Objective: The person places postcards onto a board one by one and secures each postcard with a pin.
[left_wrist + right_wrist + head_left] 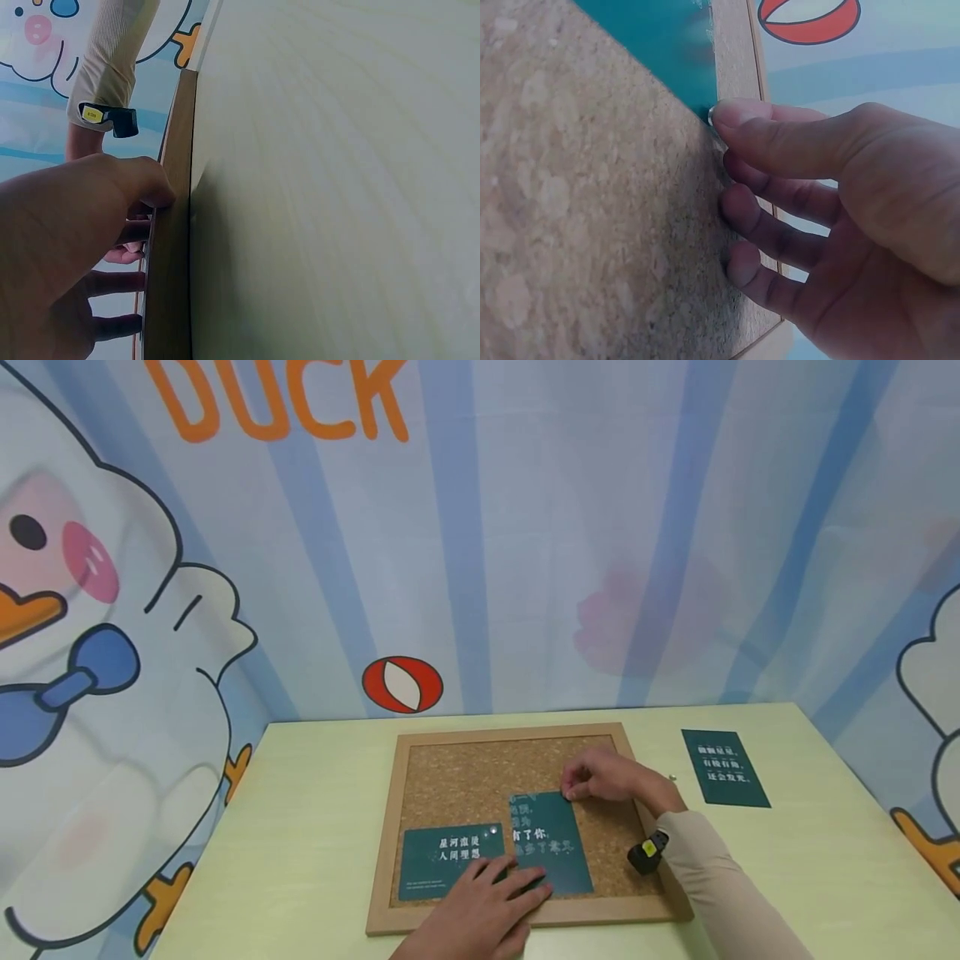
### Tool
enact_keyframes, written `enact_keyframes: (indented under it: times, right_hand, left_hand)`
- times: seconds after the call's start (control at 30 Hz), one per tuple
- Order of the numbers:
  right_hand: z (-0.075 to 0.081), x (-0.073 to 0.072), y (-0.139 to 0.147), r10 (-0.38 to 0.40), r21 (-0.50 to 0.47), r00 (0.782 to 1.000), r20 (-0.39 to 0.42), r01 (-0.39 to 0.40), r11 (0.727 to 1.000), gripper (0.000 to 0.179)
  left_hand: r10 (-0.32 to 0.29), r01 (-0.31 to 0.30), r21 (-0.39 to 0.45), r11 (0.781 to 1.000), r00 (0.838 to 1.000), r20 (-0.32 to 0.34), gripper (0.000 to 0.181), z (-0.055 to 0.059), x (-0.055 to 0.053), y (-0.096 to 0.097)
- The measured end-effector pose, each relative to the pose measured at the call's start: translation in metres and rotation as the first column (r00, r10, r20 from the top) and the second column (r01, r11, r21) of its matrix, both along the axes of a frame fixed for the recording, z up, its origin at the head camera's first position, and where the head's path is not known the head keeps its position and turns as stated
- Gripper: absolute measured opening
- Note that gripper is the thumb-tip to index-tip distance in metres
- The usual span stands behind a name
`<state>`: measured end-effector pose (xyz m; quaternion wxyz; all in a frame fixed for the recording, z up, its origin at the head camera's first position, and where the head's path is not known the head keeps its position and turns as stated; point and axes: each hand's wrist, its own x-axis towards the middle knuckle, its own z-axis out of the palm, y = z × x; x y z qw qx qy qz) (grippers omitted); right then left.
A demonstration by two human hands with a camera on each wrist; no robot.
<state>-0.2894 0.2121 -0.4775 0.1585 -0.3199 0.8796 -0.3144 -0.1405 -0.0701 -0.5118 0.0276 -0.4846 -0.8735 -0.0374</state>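
Observation:
A framed cork board (457,777) lies on the table with two dark green cards on it. My left hand (487,906) rests with spread fingers across the lower edges of both, its thumb by the wooden frame (174,247) in the left wrist view. The left card (431,868) lies sideways, with a shiny thumbtack (492,831) near its upper right corner. The right card (558,864) stands upright in layout, close beside it. At that card's upper right corner, my right hand (603,774) pinches a small clear thumbtack (712,115) between thumb and index finger; its other fingers curl loosely over the cork.
Another green card (723,768) with white writing lies on the pale table (300,827), right of the board. A tiny shiny piece (672,777) sits between them. Behind the table hangs a printed cloth backdrop (517,543). A black device (648,853) is worn on the right wrist.

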Motion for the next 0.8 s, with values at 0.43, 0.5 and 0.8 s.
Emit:
enact_keyframes:
  times: [0.43,0.5,0.8]
  right_hand:
    - [0.008,-0.013,-0.008,-0.072,0.079,0.975,0.210,0.056,0.995,0.010]
    - [0.009,-0.017,-0.009,-0.078,0.093,0.968,0.240,0.057,0.994,0.011]
    - [0.009,-0.023,-0.012,-0.133,0.165,0.940,0.313,0.085,0.983,0.013]
  left_hand:
    - [0.008,-0.008,0.003,1.000,1.000,-0.005,0.043,-0.001,0.001,0.001]
    - [0.010,-0.010,0.002,1.000,1.000,-0.005,0.043,-0.001,0.001,0.001]
    - [0.015,-0.015,-0.002,1.000,1.000,-0.004,0.043,-0.001,0.001,0.001]
